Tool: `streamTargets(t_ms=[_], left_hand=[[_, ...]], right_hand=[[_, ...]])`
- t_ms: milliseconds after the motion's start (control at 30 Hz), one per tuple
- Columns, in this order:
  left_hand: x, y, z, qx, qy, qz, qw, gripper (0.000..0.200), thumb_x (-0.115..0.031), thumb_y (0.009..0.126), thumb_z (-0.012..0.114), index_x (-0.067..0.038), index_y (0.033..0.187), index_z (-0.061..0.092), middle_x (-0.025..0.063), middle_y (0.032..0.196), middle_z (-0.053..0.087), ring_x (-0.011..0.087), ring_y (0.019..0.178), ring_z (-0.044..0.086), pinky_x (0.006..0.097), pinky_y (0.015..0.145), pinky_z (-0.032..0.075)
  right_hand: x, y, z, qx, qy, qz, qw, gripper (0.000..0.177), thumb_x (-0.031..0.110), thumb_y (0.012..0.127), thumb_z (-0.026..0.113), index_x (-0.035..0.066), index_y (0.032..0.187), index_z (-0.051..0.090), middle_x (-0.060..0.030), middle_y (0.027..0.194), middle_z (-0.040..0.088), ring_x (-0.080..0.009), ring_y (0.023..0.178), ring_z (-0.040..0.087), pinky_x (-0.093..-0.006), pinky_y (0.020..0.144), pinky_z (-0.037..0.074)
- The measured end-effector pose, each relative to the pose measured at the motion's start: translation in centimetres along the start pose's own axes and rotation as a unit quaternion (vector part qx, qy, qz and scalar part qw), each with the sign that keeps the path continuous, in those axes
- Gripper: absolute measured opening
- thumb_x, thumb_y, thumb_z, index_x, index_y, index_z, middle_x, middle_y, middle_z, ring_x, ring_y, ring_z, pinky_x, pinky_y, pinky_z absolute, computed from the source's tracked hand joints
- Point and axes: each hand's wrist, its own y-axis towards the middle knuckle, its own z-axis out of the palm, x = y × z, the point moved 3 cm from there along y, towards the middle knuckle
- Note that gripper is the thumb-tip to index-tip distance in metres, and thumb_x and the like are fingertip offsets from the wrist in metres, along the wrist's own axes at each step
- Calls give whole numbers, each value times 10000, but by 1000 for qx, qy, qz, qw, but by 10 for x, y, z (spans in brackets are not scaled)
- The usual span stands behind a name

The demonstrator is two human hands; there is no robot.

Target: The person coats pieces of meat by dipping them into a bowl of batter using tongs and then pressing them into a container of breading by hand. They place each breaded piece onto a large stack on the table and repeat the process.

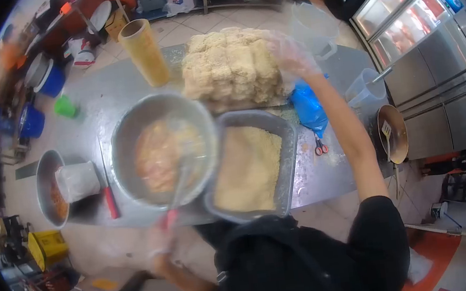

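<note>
My left hand [163, 242], blurred by motion, is closed around the red handle of a long metal utensil [178, 189]. Its far end dips into a big metal bowl [124, 175] of raw meat pieces [157, 160] in pale liquid; the tip is too blurred to identify. My right hand [293, 57], in a clear plastic glove, is at the right end of a tall stack of crumb-coated pieces [230, 68]. Blur hides its fingers. Between me and the stack, a grey tub [290, 156] holds yellowish breadcrumbs [253, 172].
A cardboard-like roll [145, 52] stands beside the stack. Around the table [91, 136] lie a red-handled knife [110, 199], scissors [320, 147], a blue bag [309, 108], a clear jug [311, 27] and a pan [396, 138]. A second metal bowl [46, 167] sits far left.
</note>
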Motion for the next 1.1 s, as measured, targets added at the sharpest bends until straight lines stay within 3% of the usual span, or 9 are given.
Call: streamTargets(t_ms=[100, 267, 567, 667, 733, 867, 933, 1067, 1100], left_hand=[[-5, -2, -1, -25, -27, -16, 999, 605, -563, 960, 506, -38, 1227, 642, 222, 1077, 686, 350, 1037, 652, 405, 912, 467], [-6, -9, -1, -13, 6, -26, 1000, 624, -586, 955, 506, -44, 1235, 639, 222, 1078, 687, 349, 1041, 652, 403, 915, 468], [2, -9, -2, -92, -11, 47, 995, 568, -561, 966, 489, -84, 1213, 673, 233, 1113, 678, 417, 1068, 633, 473, 927, 481], [-1, -12, -20, -115, -13, 5, 993, 547, -553, 963, 488, -96, 1194, 681, 242, 1118, 667, 432, 1065, 622, 488, 918, 481], [10, -4, -27, -132, 3, -14, 991, 538, -548, 963, 484, -99, 1183, 684, 245, 1112, 665, 437, 1063, 618, 496, 915, 480], [-21, -1, -53, -147, 79, -29, 986, 570, -564, 928, 530, -35, 1064, 695, 279, 989, 671, 416, 954, 647, 485, 832, 480], [-20, 36, -44, -100, 51, -40, 993, 587, -567, 926, 512, -35, 1099, 691, 269, 1029, 672, 405, 987, 651, 478, 848, 488], [-72, 81, -40, -98, 66, -59, 991, 580, -544, 936, 501, -32, 1150, 669, 254, 1092, 667, 378, 1024, 651, 456, 877, 489], [-81, 87, -37, -112, 88, -52, 988, 575, -535, 940, 496, -28, 1151, 668, 245, 1115, 666, 367, 1034, 651, 448, 885, 488]], right_hand=[[-13, 40, 7, 107, 182, 141, 967, 465, 435, 944, 564, 101, 1264, 621, -127, 1186, 668, -300, 994, 667, -407, 893, 532], [-21, 52, 12, 342, 71, 207, 914, 458, 389, 972, 519, 96, 1322, 564, -228, 1232, 615, -347, 1127, 601, -438, 953, 467], [-94, 34, 117, 198, -97, 193, 956, 541, 497, 989, 433, 77, 1291, 590, -177, 1317, 584, -334, 1157, 588, -416, 985, 477], [-35, 42, 65, 168, -31, 197, 965, 534, 434, 1003, 430, 51, 1367, 508, -165, 1441, 492, -300, 1184, 578, -389, 998, 463], [-18, 43, 62, 148, -210, 30, 966, 494, 369, 1016, 400, 38, 1367, 509, -155, 1457, 482, -304, 1253, 525, -392, 1061, 406], [-37, 34, 72, 91, -462, -211, 856, 445, 271, 1035, 355, 18, 1366, 511, -140, 1481, 466, -309, 1356, 445, -397, 1156, 320], [-52, 44, 88, -54, -161, -133, 976, 459, 196, 1018, 455, 15, 1435, 392, -139, 1459, 496, -255, 1238, 548, -335, 1067, 425], [-22, 39, 48, -150, 426, -1, 892, 449, 185, 1009, 502, -22, 1399, 421, -167, 1368, 581, -279, 1187, 593, -339, 1029, 452], [17, 33, 1, -114, 300, 24, 947, 423, 193, 1011, 496, -28, 1369, 453, -174, 1310, 615, -296, 1199, 581, -362, 1036, 441]])
